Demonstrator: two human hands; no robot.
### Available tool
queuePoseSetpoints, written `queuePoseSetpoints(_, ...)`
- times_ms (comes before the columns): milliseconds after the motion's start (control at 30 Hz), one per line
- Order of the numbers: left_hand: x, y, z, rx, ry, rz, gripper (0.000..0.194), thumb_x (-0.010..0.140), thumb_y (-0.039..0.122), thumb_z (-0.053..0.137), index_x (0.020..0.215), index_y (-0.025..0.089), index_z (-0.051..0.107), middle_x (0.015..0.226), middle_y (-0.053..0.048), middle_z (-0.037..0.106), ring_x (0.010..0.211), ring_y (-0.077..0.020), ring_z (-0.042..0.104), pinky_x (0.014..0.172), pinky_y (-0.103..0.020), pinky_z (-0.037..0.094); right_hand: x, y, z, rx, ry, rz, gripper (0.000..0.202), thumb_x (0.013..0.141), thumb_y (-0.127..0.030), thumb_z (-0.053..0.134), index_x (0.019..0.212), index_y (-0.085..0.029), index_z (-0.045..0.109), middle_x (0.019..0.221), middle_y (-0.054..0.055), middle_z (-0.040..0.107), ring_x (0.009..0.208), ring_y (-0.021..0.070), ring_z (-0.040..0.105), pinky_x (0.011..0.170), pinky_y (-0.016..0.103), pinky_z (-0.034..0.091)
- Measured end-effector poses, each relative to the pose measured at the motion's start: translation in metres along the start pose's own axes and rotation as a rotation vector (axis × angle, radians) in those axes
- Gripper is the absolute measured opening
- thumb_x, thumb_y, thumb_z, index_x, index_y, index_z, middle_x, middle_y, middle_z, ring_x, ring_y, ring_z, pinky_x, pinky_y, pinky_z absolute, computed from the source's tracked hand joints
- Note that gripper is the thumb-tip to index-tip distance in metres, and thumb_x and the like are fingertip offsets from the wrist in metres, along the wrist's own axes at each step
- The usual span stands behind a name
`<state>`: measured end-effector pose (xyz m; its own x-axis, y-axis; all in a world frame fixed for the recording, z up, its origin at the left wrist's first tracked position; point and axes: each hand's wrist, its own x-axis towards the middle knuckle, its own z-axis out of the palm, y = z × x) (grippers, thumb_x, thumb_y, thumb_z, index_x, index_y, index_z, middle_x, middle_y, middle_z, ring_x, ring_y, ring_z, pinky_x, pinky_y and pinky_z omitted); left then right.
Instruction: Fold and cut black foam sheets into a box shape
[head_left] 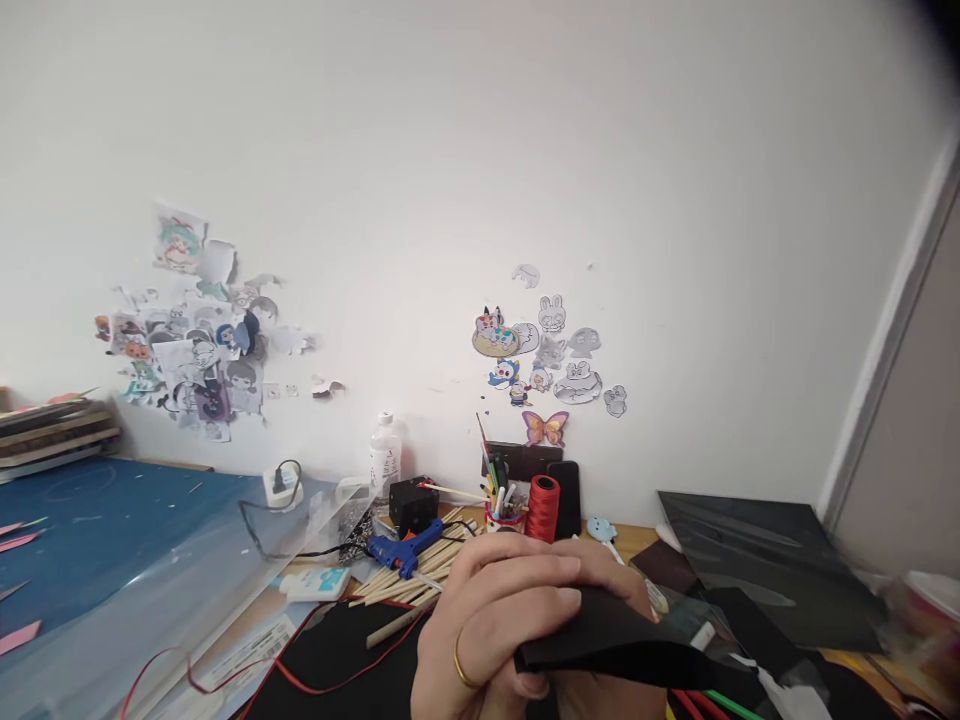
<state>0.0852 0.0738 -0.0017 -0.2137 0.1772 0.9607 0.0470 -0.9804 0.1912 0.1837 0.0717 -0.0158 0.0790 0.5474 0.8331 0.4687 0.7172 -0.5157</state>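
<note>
Low in the head view, my left hand [480, 615], with a gold ring on one finger, is closed over a curved black sheet [600, 635] that looks like paper or thin foam. Its fingertips press on the sheet's left end. My right hand [619, 575] is closed on the same sheet from behind and below, mostly hidden by it and by the left fingers. Both hands are close together, touching or nearly so. The sheet bends to the right, with its lower edge facing me. Just left of my hands lie wooden sticks [386, 575] and a blue glue gun [407, 548].
Behind my hands stand a pen cup [504, 518] and a red thread spool [542, 508]. A dark sheet [765, 560] leans at right. Clear plastic film [187, 600] covers part of the blue mat [150, 510]. A bottle [385, 450] stands near the wall; red ribbon [322, 690] trails in front.
</note>
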Motion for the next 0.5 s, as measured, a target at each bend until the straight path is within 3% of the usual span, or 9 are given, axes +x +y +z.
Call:
queuePoseSetpoints(100,0.0,-0.002,-0.003,0.055,-0.016,0.046,0.024,0.091,0.027,0.042,0.099,0.025,0.065,0.083,-0.004,0.071,0.076,-0.0193,0.064,0.06,-0.03,0.053,0.001,0.004,0.004,0.12,0.148,-0.104,0.007,0.079,-0.032,0.056,0.084,-0.028,0.054,0.079,0.002,0.064,0.071,0.0208,0.064,0.062,0.033,0.051)
queuePoseSetpoints(233,0.007,-0.007,-0.011,0.074,-0.055,0.122,0.024,0.091,0.031,0.043,0.1,0.023,0.064,0.082,-0.004,0.072,0.072,-0.0185,0.064,0.062,-0.031,0.053,0.007,0.003,0.001,0.177,0.036,-0.201,0.04,0.072,-0.057,0.057,0.097,-0.025,0.055,0.09,0.004,0.062,0.082,0.0215,0.061,0.073,0.035,0.05)
queuePoseSetpoints(300,0.011,-0.01,-0.017,0.038,-0.093,0.138,0.026,0.091,0.033,0.044,0.099,0.019,0.064,0.085,-0.006,0.072,0.075,-0.0194,0.064,0.065,-0.033,0.052,0.011,-0.001,-0.011,0.241,-0.008,-0.106,0.043,0.079,-0.06,0.043,0.096,-0.023,0.057,0.09,0.007,0.063,0.085,0.0226,0.061,0.074,0.035,0.051)
queuePoseSetpoints(400,0.014,-0.015,-0.025,-0.012,-0.182,0.135,0.025,0.09,0.029,0.045,0.101,0.015,0.063,0.09,-0.008,0.07,0.081,-0.0207,0.064,0.069,-0.034,0.051,0.02,-0.015,-0.043,0.294,0.042,0.102,0.037,0.089,-0.046,0.032,0.085,-0.022,0.06,0.082,0.006,0.065,0.08,0.0193,0.063,0.07,0.03,0.052)
queuePoseSetpoints(433,0.015,-0.016,-0.028,-0.023,-0.217,0.126,0.025,0.09,0.029,0.045,0.102,0.015,0.062,0.091,-0.009,0.07,0.083,-0.0209,0.063,0.07,-0.035,0.051,0.024,-0.022,-0.055,0.237,0.035,0.153,0.028,0.089,-0.04,0.039,0.084,-0.023,0.06,0.081,0.004,0.064,0.08,0.0177,0.063,0.069,0.026,0.052)
queuePoseSetpoints(500,0.016,-0.018,-0.031,-0.029,-0.284,0.105,0.026,0.09,0.03,0.045,0.103,0.015,0.062,0.091,-0.009,0.07,0.085,-0.0209,0.063,0.072,-0.035,0.051,0.031,-0.035,-0.075,0.038,-0.109,0.148,0.013,0.082,-0.034,0.053,0.079,-0.024,0.062,0.078,0.002,0.065,0.076,0.0166,0.062,0.064,0.022,0.05)
